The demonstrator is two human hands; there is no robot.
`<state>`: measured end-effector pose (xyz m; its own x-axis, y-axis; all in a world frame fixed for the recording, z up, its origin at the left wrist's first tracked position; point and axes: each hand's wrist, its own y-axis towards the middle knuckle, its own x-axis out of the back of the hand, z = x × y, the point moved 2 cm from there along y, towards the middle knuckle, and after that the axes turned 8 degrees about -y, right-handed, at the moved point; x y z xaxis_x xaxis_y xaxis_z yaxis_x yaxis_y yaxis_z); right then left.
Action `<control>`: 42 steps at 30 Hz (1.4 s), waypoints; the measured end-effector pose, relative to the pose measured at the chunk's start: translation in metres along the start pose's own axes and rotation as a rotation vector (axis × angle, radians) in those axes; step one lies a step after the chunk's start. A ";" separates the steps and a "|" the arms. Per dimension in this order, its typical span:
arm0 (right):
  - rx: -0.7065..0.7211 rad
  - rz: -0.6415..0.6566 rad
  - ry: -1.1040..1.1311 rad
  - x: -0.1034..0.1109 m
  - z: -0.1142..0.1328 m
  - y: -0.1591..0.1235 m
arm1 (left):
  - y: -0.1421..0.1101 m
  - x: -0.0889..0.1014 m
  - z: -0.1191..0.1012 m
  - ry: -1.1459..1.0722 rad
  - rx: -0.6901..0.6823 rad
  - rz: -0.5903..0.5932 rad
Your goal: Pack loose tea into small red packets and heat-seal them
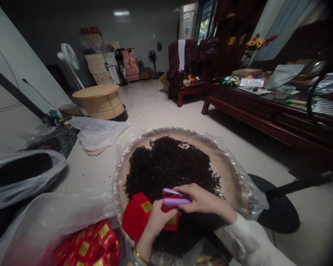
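Observation:
My right hand [198, 198] is closed around a purple stapler [175, 201], whose two arms are spread apart. A small red packet with a yellow label [172, 224] is pinched in my left hand [158, 220], its upper edge at the stapler's jaws. Both hands are above a wide round tray [240, 177] lined with clear plastic. Dark, dry tea-like leaves [169, 162] are heaped in this tray. Left of my left hand, more red packets [134, 218] lie on the tray's near left side. My fingers partly hide the held packet.
At lower left, a clear plastic bag holds several filled red packets [84, 248]. Behind it stands an open bag of dark material [22, 168]. A fan base [280, 207] is close on the right, below a long dark wooden table [266, 114]. A round wooden drum [100, 101] stands farther back.

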<state>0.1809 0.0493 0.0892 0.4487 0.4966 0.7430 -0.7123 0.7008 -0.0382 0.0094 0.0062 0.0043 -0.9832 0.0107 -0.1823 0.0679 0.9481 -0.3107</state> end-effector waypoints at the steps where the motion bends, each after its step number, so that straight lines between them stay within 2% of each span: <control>1: 0.019 0.008 0.001 0.001 0.003 0.002 | -0.001 0.001 0.000 -0.006 0.013 -0.017; 5: 0.061 0.004 -0.001 0.003 0.010 0.004 | -0.004 0.000 0.000 -0.078 0.101 0.014; 9: 0.031 0.002 -0.026 0.001 0.009 0.003 | -0.005 -0.003 0.002 -0.079 0.134 0.058; 12: 0.000 -0.023 -0.061 -0.002 0.005 0.002 | -0.004 -0.004 0.000 -0.098 0.104 0.055; 17: -0.015 -0.050 -0.077 -0.007 -0.002 0.003 | 0.001 -0.002 -0.016 -0.239 -0.066 -0.036; 22: -0.038 -0.046 -0.058 -0.010 -0.001 0.006 | 0.002 -0.006 -0.023 -0.281 -0.043 -0.058; 27: -0.144 -0.102 -0.080 -0.019 -0.001 0.012 | 0.000 -0.012 -0.023 -0.347 -0.034 -0.075; 31: -0.123 -0.145 -0.042 -0.024 0.000 0.015 | -0.002 -0.014 -0.027 -0.370 -0.009 -0.051; 42: -0.148 -0.134 -0.031 -0.022 0.001 0.015 | -0.004 -0.015 -0.031 -0.388 0.012 -0.012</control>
<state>0.1601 0.0482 0.0725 0.5158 0.3793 0.7682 -0.5589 0.8286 -0.0339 0.0185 0.0125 0.0367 -0.8468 -0.1236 -0.5174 0.0612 0.9435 -0.3257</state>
